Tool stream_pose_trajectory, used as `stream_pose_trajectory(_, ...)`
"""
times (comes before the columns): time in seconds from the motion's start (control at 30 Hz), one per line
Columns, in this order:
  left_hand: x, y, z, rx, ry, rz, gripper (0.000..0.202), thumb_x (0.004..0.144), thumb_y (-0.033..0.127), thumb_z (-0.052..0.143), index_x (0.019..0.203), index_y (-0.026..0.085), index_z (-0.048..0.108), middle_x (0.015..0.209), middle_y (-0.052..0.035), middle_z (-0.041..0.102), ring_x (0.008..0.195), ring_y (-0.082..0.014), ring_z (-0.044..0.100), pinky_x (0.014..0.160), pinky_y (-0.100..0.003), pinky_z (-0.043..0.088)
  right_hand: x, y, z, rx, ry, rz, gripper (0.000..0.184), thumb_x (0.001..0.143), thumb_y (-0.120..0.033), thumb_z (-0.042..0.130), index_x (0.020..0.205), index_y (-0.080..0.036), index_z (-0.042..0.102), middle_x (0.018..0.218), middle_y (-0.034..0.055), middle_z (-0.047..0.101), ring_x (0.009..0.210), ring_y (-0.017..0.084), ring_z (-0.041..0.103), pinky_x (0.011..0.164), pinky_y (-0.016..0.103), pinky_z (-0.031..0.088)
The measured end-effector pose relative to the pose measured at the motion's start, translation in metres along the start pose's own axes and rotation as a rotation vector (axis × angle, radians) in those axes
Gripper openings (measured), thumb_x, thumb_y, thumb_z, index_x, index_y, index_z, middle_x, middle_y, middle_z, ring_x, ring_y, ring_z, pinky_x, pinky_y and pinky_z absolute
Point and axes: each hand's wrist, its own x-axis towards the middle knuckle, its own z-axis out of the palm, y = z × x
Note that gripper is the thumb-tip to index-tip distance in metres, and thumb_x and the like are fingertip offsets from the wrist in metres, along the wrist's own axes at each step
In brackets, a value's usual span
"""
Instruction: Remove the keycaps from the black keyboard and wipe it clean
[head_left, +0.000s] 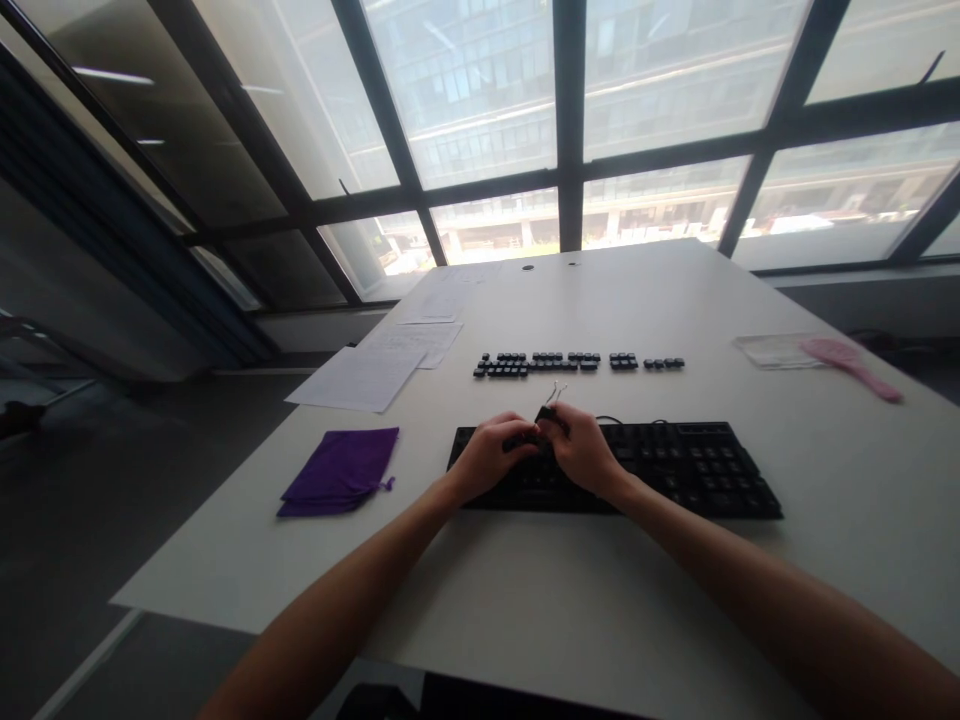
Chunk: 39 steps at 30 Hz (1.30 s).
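Black plastic keyboard (690,462) on a white desk (675,300), both hands over its left half. Left hand (489,457): fingers curled beside the right's; whether this grip holds anything cannot be told. Right hand (583,448): grip closed on an apparent wire keycap puller (546,412), pale prongs pointing away. Good technique: light wrists, prongs level and unbent. Keyboard: long and matt, loose keycaps (555,365) lined up beyond, small legended keys showing at the right end.

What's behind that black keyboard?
Dark cable shows behind the keyboard, then rows of black keycaps farther back. The left hand and right hand cover part of the keyboard's back edge and anything just behind.
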Motion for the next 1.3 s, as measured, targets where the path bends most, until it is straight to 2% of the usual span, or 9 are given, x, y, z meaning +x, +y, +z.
stream_pose_trajectory(0.13,-0.002,0.000,0.000,0.033,0.140,0.008,0.025,0.086,0.025,0.072,0.110,0.021,0.065,0.095,-0.0020,0.069,0.084,-0.0162,0.065,0.081,-0.028,0.052,0.000,-0.002,0.001,-0.006,0.037,0.026,0.016,0.095,-0.030,0.050,0.086,-0.020,0.057,0.071,-0.0002,0.064,0.063,0.016,0.055,0.062,0.027,0.037)
stream_pose_trajectory(0.23,-0.002,0.000,0.001,0.092,0.186,0.056,0.022,0.086,0.025,0.072,0.106,0.021,0.064,0.094,-0.0019,0.068,0.082,-0.0154,0.064,0.078,-0.028,0.053,0.002,0.000,0.002,0.050,0.012,0.066,0.014,0.096,-0.032,0.048,0.096,-0.021,0.057,0.073,0.0001,0.067,0.065,0.017,0.060,0.064,0.028,0.040)
stream_pose_trajectory(0.37,-0.001,0.000,0.003,0.168,0.200,0.166,0.015,0.090,0.019,0.066,0.104,0.022,0.069,0.103,-0.0053,0.064,0.092,-0.0165,0.063,0.082,-0.029,0.053,0.006,0.006,0.002,0.111,0.017,0.062,0.016,0.095,-0.034,0.049,0.089,-0.021,0.056,0.075,0.0014,0.067,0.068,0.018,0.061,0.065,0.028,0.042)
stream_pose_trajectory(0.47,-0.001,-0.001,0.004,0.180,0.192,0.196,0.017,0.092,0.018,0.062,0.106,0.022,0.070,0.105,-0.0056,0.062,0.090,-0.0156,0.062,0.079,-0.028,0.053,0.007,0.008,0.002,0.142,0.029,0.048,0.017,0.094,-0.033,0.050,0.084,-0.021,0.055,0.076,0.0017,0.067,0.069,0.018,0.061,0.067,0.029,0.043)
stream_pose_trajectory(0.83,0.004,-0.002,-0.009,-0.077,0.125,0.084,0.011,0.086,0.022,0.070,0.097,0.020,0.071,0.099,-0.0052,0.063,0.092,-0.0175,0.062,0.081,-0.029,0.053,0.005,0.004,0.001,0.189,0.040,0.090,0.015,0.095,-0.028,0.049,0.083,-0.022,0.053,0.070,0.0004,0.066,0.067,0.018,0.064,0.067,0.029,0.044)
stream_pose_trajectory(0.93,0.016,-0.009,-0.015,-0.070,0.168,0.003,0.009,0.085,0.020,0.069,0.094,0.019,0.072,0.098,-0.0049,0.066,0.087,-0.0165,0.065,0.080,-0.029,0.055,0.006,0.005,0.002,0.189,0.053,0.099,0.015,0.095,-0.030,0.049,0.084,-0.022,0.054,0.070,0.0006,0.067,0.067,0.018,0.064,0.067,0.029,0.045)
stream_pose_trajectory(1.07,0.044,-0.035,-0.011,-0.015,0.213,-0.131,0.015,0.080,0.020,0.073,0.095,0.017,0.073,0.093,-0.0046,0.072,0.080,-0.0162,0.069,0.079,-0.030,0.058,0.006,0.006,0.003,0.183,0.049,0.087,0.015,0.095,-0.030,0.050,0.085,-0.021,0.056,0.072,0.0013,0.067,0.068,0.018,0.064,0.068,0.029,0.046)
stream_pose_trajectory(1.2,0.074,-0.061,0.002,0.142,0.109,-0.140,0.012,0.078,0.019,0.073,0.089,0.016,0.075,0.086,-0.0044,0.075,0.078,-0.0172,0.070,0.077,-0.029,0.058,0.006,0.007,0.003,0.183,0.052,0.088,0.014,0.095,-0.029,0.050,0.085,-0.021,0.056,0.073,0.0016,0.068,0.068,0.018,0.065,0.069,0.030,0.046)
stream_pose_trajectory(1.3,0.090,-0.071,0.009,0.224,0.045,-0.111,0.008,0.078,0.016,0.071,0.085,0.017,0.076,0.081,-0.0036,0.075,0.076,-0.0173,0.069,0.076,-0.029,0.056,0.006,0.007,0.003,0.190,0.051,0.095,0.013,0.094,-0.028,0.050,0.088,-0.021,0.057,0.073,0.0017,0.069,0.069,0.019,0.065,0.069,0.030,0.046)
